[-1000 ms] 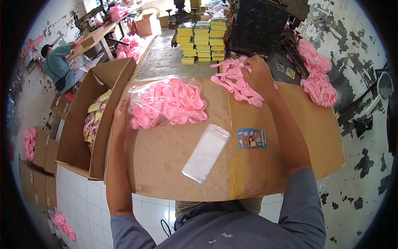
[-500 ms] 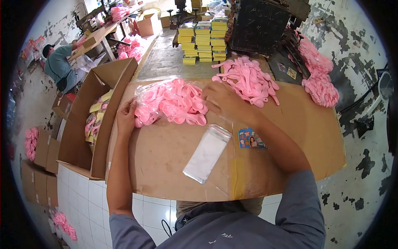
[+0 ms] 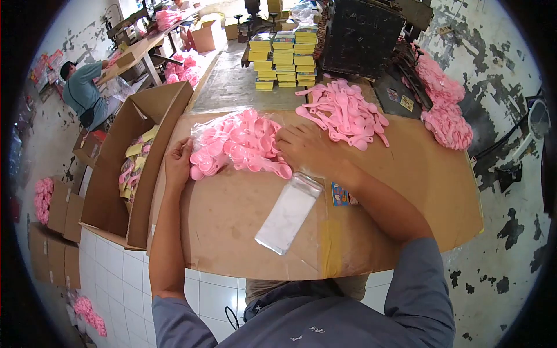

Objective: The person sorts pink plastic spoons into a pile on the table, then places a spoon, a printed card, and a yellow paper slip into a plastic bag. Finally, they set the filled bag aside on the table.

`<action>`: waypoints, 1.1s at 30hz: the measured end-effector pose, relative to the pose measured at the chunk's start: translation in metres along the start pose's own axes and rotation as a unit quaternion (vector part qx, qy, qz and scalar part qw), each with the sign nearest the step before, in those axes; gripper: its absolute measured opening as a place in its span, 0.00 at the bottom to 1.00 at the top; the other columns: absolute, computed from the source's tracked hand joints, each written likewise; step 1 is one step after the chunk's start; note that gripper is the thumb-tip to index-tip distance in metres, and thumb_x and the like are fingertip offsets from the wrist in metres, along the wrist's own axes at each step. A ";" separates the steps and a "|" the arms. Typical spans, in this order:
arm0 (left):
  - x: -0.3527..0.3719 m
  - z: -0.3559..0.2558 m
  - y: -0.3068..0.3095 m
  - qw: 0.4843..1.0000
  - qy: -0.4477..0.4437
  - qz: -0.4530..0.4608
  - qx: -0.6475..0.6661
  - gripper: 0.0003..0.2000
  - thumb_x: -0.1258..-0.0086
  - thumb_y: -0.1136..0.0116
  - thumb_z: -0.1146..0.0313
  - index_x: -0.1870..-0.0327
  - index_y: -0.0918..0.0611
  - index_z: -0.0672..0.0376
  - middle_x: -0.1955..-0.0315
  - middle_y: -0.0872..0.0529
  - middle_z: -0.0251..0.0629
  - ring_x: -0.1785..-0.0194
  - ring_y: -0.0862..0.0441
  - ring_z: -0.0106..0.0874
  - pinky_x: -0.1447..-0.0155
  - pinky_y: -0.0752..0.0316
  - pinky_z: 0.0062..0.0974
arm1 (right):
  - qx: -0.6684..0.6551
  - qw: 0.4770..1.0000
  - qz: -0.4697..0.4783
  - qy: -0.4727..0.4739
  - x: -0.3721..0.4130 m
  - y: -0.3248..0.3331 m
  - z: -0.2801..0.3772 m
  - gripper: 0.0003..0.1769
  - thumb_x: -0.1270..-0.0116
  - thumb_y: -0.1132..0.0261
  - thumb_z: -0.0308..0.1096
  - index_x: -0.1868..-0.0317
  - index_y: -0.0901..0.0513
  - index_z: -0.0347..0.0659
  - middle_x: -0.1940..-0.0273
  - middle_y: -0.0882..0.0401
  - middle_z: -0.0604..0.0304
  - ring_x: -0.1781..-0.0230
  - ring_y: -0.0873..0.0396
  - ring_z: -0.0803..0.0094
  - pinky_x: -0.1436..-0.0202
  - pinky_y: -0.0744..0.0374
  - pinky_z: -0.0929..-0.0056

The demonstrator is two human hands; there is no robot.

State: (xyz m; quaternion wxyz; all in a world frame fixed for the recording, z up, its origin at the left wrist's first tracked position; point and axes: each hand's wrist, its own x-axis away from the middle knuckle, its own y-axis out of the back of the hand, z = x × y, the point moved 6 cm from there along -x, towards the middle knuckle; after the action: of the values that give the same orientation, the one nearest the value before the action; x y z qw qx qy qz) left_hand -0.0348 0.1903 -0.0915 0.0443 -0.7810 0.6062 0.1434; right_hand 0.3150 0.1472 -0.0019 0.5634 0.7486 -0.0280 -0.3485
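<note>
On the cardboard-covered table lies a clear plastic bag (image 3: 200, 129) with pink plastic spoons (image 3: 235, 142) in and around it. My left hand (image 3: 178, 158) pinches the bag's left edge, fingers closed. At the right end of these spoons is my right hand (image 3: 304, 148), its fingers curled against them; what they grip is hidden. A second heap of pink spoons (image 3: 348, 113) lies just beyond that hand. Nearer my body rests a stack of clear plastic sleeves (image 3: 289, 214). A small blue printed card (image 3: 340, 195) is partly covered by my right forearm.
A tall cardboard box (image 3: 145, 191) holding packed pieces stands against the table's left side. Stacks of yellow-edged cards (image 3: 284, 58) and a black box (image 3: 362, 37) stand at the back. Pink bundles (image 3: 444, 104) hang at right. Another person (image 3: 86, 93) sits far left.
My right hand has moved slightly left and down against the near heap, and a spoon at its right end has shifted. My forearm covers more of the card. The left hand barely moved.
</note>
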 end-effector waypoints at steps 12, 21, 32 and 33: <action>0.006 -0.019 -0.008 1.000 -0.005 0.003 -0.015 0.16 0.16 0.44 0.66 0.41 0.17 0.72 0.58 0.11 0.35 0.60 0.17 0.18 0.56 0.22 0.18 | 0.038 0.971 -0.125 -0.201 0.033 0.075 -0.122 0.13 0.35 0.30 0.34 0.52 0.16 0.40 0.54 0.21 0.49 0.53 0.22 0.50 0.45 0.23 0.52; 0.005 -0.015 -0.007 1.000 -0.013 0.001 -0.022 0.17 0.16 0.43 0.65 0.40 0.18 0.72 0.58 0.11 0.36 0.58 0.18 0.18 0.55 0.22 0.18 | -0.207 0.891 0.113 -0.387 0.001 -0.040 -0.070 0.21 0.33 0.31 0.49 0.61 0.10 0.36 0.64 0.12 0.47 0.61 0.13 0.52 0.54 0.18 0.55; 0.005 -0.017 -0.010 1.000 -0.015 0.018 -0.008 0.17 0.16 0.43 0.64 0.40 0.17 0.71 0.58 0.11 0.35 0.58 0.18 0.17 0.55 0.22 0.18 | -0.332 0.872 0.143 -0.329 0.017 -0.055 -0.123 0.21 0.31 0.30 0.45 0.50 0.11 0.33 0.59 0.11 0.52 0.62 0.15 0.66 0.57 0.19 0.64; 0.005 -0.017 -0.010 1.000 -0.014 0.016 -0.006 0.17 0.16 0.43 0.65 0.40 0.17 0.71 0.58 0.11 0.35 0.58 0.18 0.17 0.56 0.22 0.17 | -0.386 0.857 0.083 -0.332 0.020 -0.038 -0.129 0.21 0.30 0.31 0.44 0.49 0.11 0.34 0.58 0.11 0.53 0.60 0.15 0.67 0.54 0.19 0.65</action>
State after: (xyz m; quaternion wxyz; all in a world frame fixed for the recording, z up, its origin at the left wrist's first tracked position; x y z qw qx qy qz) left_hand -0.0211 0.1843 -0.0772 0.0458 -0.7696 0.6168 0.1585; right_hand 0.3879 0.2588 -0.0283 0.7913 0.3058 -0.1388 -0.5109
